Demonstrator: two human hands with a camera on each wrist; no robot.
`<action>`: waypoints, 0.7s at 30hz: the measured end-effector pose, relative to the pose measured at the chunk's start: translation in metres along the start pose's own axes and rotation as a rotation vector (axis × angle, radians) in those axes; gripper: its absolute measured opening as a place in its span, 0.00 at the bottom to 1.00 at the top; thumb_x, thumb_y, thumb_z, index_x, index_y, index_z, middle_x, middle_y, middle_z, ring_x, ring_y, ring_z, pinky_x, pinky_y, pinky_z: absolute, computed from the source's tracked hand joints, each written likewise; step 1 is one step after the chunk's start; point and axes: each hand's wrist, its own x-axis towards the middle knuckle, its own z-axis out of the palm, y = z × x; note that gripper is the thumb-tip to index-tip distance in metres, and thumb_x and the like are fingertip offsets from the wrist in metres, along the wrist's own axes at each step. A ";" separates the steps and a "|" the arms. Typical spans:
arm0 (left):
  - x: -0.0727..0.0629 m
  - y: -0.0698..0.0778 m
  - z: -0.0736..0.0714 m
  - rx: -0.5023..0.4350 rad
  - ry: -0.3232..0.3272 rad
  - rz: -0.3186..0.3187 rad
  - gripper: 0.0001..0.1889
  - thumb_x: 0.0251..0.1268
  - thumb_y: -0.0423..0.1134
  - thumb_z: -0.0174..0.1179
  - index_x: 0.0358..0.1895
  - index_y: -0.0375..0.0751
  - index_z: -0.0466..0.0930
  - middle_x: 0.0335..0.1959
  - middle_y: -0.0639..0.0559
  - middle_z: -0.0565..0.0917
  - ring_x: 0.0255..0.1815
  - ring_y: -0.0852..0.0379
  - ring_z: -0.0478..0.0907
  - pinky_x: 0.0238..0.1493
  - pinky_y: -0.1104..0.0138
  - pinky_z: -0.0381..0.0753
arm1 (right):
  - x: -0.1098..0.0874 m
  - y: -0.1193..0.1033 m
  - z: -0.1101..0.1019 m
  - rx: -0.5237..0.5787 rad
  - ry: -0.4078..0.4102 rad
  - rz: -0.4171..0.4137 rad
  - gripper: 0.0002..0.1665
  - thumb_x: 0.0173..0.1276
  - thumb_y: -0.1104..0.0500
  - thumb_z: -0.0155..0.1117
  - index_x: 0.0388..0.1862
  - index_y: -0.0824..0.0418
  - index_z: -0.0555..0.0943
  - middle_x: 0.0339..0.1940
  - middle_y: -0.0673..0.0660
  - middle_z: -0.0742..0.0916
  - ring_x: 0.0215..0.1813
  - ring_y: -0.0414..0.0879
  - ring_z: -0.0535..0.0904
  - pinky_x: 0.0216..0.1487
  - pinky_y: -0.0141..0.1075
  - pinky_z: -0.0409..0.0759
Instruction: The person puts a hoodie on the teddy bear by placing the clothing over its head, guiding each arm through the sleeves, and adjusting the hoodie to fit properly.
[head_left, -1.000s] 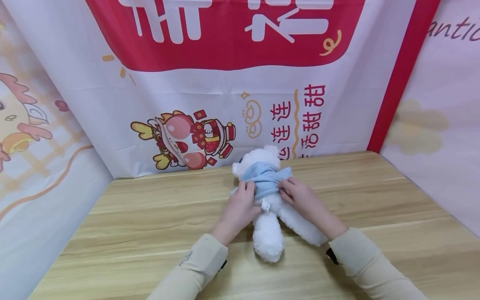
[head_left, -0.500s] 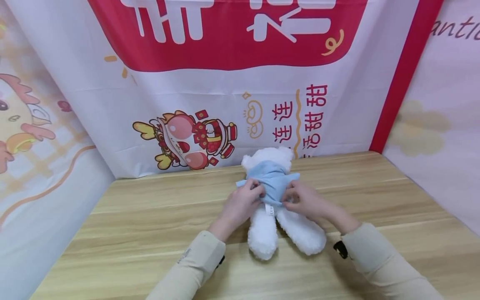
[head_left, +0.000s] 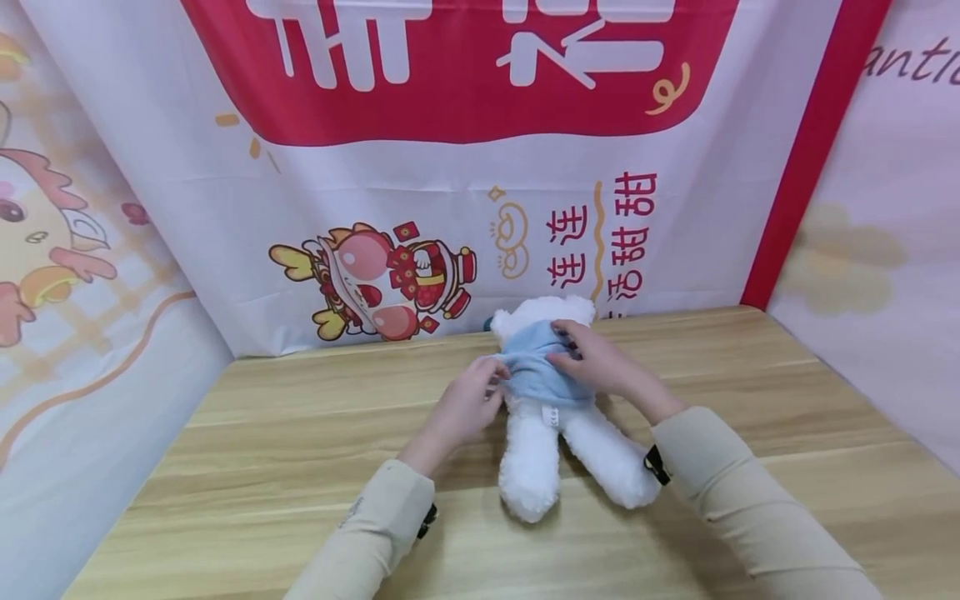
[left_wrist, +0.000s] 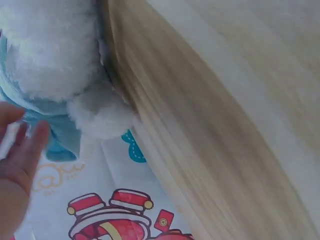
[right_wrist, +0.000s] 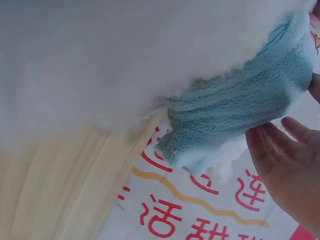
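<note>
A white plush toy [head_left: 528, 475] lies on the table with its legs toward me, wearing a light blue shirt [head_left: 536, 379]. A small white tag [head_left: 551, 416] sticks out below the hem. My left hand [head_left: 468, 400] is at the shirt's left side, finger and thumb apart; in the left wrist view its blurred fingers are close to the blue cloth [left_wrist: 62, 137]. My right hand [head_left: 603, 358] touches the shirt's upper right with fingers spread. Seen from the right wrist, these fingertips [right_wrist: 255, 135] rest against the blue fabric [right_wrist: 235, 105]. The toy's face is hidden.
The wooden table [head_left: 300, 467] meets a printed cloth backdrop [head_left: 420, 175] just behind the toy's head. More printed cloth [head_left: 862, 275] hangs at the right side. A small teal piece [head_left: 488, 324] shows beside the head.
Both hands have left the shirt's lower edge. The right hand has moved up the shirt and the left hand outward to its left side. The toy has shifted slightly right and straightened.
</note>
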 end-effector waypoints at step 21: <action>0.016 0.023 0.021 -0.783 -0.142 -0.767 0.10 0.69 0.41 0.54 0.28 0.44 0.70 0.18 0.56 0.69 0.18 0.64 0.64 0.26 0.74 0.69 | 0.004 0.015 -0.014 -0.035 -0.017 0.180 0.24 0.77 0.62 0.41 0.69 0.70 0.63 0.56 0.73 0.77 0.39 0.52 0.80 0.42 0.41 0.82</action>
